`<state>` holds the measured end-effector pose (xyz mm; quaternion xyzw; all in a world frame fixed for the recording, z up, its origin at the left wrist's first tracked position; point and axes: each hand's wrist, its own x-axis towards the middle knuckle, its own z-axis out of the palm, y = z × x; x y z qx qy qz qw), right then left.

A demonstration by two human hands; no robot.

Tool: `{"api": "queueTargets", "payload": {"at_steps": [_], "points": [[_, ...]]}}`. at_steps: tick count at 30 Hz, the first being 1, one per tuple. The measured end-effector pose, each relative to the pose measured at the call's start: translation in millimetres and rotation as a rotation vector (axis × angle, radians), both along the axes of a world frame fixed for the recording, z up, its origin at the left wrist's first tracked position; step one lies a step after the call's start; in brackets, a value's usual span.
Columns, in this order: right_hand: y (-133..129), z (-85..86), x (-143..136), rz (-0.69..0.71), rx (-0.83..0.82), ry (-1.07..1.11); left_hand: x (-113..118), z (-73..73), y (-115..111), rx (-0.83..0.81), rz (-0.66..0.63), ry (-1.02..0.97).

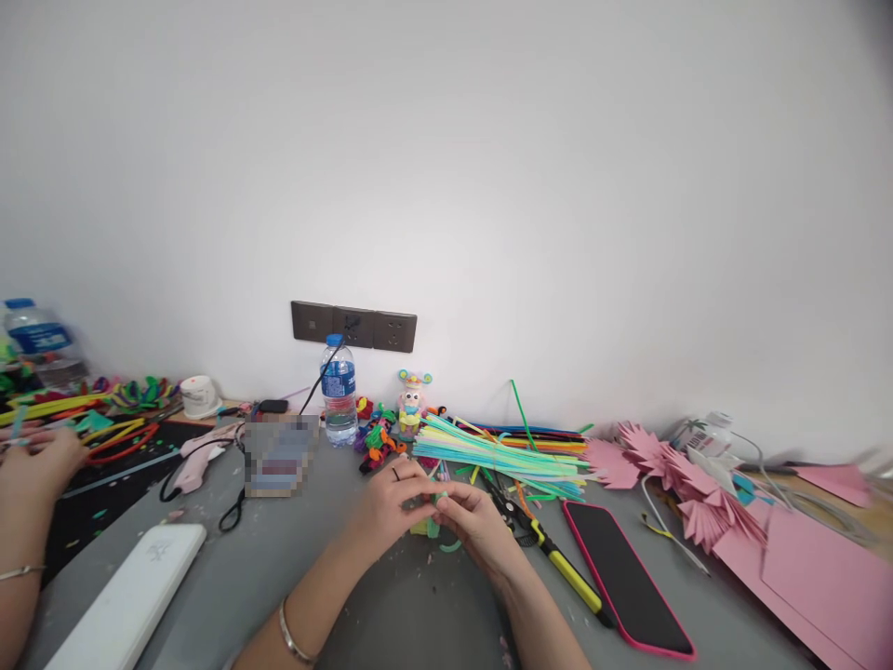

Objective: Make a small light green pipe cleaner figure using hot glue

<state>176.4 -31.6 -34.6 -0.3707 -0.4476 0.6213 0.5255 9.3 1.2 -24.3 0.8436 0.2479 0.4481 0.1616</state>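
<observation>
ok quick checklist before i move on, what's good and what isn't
1. Both hands on the piece: ok; the left hand and right hand meet at a small pale green piece.
2. Grip firm: cannot tell; the fingers hide much of it.
3. Fuzzy stems nearby: ok, bundled behind the hands.
4. Yellow-and-black tool nearby: ok, lying to the right of the right hand.
5. Bottle safe: ok, upright with its blue cap on.
6. Grey surface free of scraps: not ok, small bits are scattered on it.
</observation>
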Motion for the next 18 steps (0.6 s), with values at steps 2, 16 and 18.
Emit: {"api": "queueTargets", "payload": {"at_steps": [2, 16, 18], "points": [[0.6, -0.5, 0.2, -0.002, 0.02, -0.032, 0.3, 0.2, -0.5, 0.014, 0.001, -0.004], [4.1, -5.1, 0.6, -0.087, 0.059, -0.113, 1.0, 2.6, -2.8, -0.026, 0.016, 0.038], [4.0, -2.1, 0.4, -0.102, 0.063, -0.106, 0.2, 4.5, -3.4, -0.067, 0.025, 0.062]]}}
